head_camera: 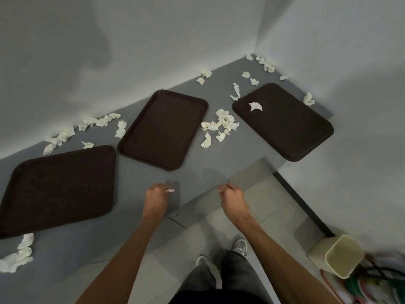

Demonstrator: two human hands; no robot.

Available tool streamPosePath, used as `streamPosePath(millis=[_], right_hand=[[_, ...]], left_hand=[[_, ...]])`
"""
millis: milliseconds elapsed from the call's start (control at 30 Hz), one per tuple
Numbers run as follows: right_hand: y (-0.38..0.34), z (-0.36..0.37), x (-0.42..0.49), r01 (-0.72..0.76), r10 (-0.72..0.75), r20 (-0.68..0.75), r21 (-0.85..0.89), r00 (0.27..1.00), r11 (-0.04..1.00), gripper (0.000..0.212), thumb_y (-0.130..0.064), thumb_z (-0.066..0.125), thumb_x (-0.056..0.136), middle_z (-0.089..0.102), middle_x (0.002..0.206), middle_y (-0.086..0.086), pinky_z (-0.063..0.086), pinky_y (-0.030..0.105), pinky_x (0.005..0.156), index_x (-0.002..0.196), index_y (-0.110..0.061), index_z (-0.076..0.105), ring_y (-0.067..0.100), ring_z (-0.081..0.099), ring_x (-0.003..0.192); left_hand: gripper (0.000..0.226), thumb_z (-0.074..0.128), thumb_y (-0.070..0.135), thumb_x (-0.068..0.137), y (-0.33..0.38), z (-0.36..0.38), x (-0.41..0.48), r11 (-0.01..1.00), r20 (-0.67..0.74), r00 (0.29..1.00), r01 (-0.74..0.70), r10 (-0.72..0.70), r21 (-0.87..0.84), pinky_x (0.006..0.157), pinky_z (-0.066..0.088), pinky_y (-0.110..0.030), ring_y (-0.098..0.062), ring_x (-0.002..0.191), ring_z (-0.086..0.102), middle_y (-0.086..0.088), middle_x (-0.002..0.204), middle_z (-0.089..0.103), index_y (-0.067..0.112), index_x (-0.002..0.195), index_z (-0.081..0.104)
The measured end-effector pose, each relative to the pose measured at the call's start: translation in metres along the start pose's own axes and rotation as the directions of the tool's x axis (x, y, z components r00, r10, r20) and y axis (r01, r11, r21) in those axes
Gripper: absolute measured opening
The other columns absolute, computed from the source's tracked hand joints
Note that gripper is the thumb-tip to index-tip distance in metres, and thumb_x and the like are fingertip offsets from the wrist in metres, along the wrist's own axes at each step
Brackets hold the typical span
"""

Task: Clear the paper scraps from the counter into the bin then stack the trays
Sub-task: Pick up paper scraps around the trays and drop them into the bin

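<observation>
Three dark brown trays lie apart on the grey counter (197, 172): a left tray (59, 189), a middle tray (163, 129) and a right tray (285, 123) with one white paper scrap (255, 106) on it. Crumpled white scraps are scattered between the middle and right trays (221, 126), along the back wall (96, 121), in the far corner (266, 64) and at the near left (18, 257). My left hand (156, 198) is closed on a small scrap (169, 190) near the counter's front. My right hand (231, 195) is closed at the counter's edge with a bit of white showing in its fingers.
A beige bin (338, 255) stands on the tiled floor at the lower right, beside coloured cables (372, 284). Walls close off the counter at the back and right. My shoes and legs are below the counter's front edge.
</observation>
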State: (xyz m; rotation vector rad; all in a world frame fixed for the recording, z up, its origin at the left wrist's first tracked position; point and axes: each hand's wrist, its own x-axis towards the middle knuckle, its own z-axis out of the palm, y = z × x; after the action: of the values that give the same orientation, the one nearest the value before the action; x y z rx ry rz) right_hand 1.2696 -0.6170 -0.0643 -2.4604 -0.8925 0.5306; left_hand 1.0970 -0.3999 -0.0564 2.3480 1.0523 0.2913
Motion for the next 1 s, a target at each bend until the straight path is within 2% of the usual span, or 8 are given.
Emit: streamPosePath(millis=[67,267,367,433,500,700,833,1000], right_hand=[[0.004,-0.008,-0.020,-0.019,0.029,-0.106,0.093,0.994,0.995,0.020,-0.011,0.059,0.104,0.068,0.114,0.016,0.052,0.034,0.089,0.113,-0.006,0.076,0.035,0.069,0.096],[0.048,-0.041,-0.086,-0.058,0.130,-0.288,0.245,0.949,0.968,0.016,-0.018,0.064,0.104,0.071,0.111,0.004,0.053,0.029,0.092,0.112,-0.014,0.077,0.022,0.066,0.099],[0.088,-0.062,-0.122,-0.090,0.194,-0.355,0.288,0.915,0.953,0.019,-0.022,0.064,0.105,0.072,0.117,0.000,0.056,0.030,0.095,0.118,-0.017,0.077,0.015,0.066,0.103],[0.124,-0.077,-0.145,-0.135,0.254,-0.376,0.315,0.891,0.939,0.020,-0.026,0.064,0.105,0.070,0.121,-0.004,0.056,0.026,0.096,0.122,-0.021,0.075,0.008,0.065,0.103],[0.164,-0.092,-0.169,-0.177,0.309,-0.394,0.337,0.865,0.925,0.020,-0.027,0.063,0.106,0.069,0.121,-0.007,0.056,0.022,0.095,0.123,-0.024,0.074,0.004,0.064,0.101],[0.304,-0.139,-0.242,-0.303,0.465,-0.367,0.419,0.806,0.856,0.021,-0.026,0.066,0.105,0.070,0.121,-0.005,0.047,0.007,0.082,0.123,-0.021,0.074,0.001,0.065,0.092],[0.396,-0.160,-0.288,-0.375,0.567,-0.344,0.486,0.749,0.790,0.020,-0.024,0.066,0.104,0.070,0.118,-0.003,0.053,0.013,0.083,0.122,-0.019,0.073,0.003,0.066,0.091],[0.503,-0.159,-0.324,-0.491,0.693,-0.311,0.524,0.651,0.696,0.016,-0.022,0.068,0.103,0.073,0.117,0.001,0.048,0.012,0.079,0.118,-0.019,0.074,0.006,0.066,0.090]], left_hand=[[0.022,0.075,-0.002,0.083,0.020,0.006,-0.012,0.998,0.041,0.998,-0.034,0.037,-0.057,0.080,0.048,-0.030,-0.028,0.088,0.072,-0.008,0.095,0.078,0.015,0.094,0.082],[0.020,0.078,0.004,0.083,0.110,0.040,-0.046,0.974,0.146,0.984,-0.075,0.107,-0.212,0.069,0.042,-0.005,-0.001,0.075,0.068,0.010,0.079,0.074,0.020,0.095,0.077],[0.018,0.079,0.009,0.081,0.158,0.069,-0.064,0.960,0.205,0.966,-0.101,0.157,-0.261,0.075,0.050,-0.010,0.010,0.078,0.068,0.014,0.078,0.074,0.022,0.093,0.078],[0.014,0.077,0.025,0.080,0.191,0.093,-0.079,0.956,0.250,0.946,-0.138,0.205,-0.260,0.080,0.056,-0.024,0.007,0.080,0.070,0.013,0.083,0.078,0.025,0.094,0.078],[0.016,0.077,0.028,0.080,0.225,0.123,-0.095,0.947,0.283,0.923,-0.191,0.262,-0.258,0.081,0.058,-0.027,0.006,0.084,0.072,0.016,0.088,0.078,0.027,0.096,0.079],[0.014,0.083,0.017,0.084,0.339,0.228,-0.174,0.933,0.331,0.906,-0.154,0.265,-0.325,0.085,0.059,-0.030,0.003,0.085,0.072,0.019,0.089,0.077,0.024,0.095,0.079],[0.015,0.083,0.014,0.085,0.408,0.306,-0.236,0.917,0.407,0.868,-0.123,0.284,-0.378,0.083,0.061,-0.032,-0.003,0.084,0.073,0.017,0.089,0.077,0.023,0.098,0.080],[0.019,0.080,0.015,0.088,0.462,0.399,-0.285,0.921,0.505,0.789,-0.194,0.350,-0.337,0.085,0.059,-0.025,-0.001,0.086,0.071,0.015,0.096,0.076,0.024,0.105,0.079]])
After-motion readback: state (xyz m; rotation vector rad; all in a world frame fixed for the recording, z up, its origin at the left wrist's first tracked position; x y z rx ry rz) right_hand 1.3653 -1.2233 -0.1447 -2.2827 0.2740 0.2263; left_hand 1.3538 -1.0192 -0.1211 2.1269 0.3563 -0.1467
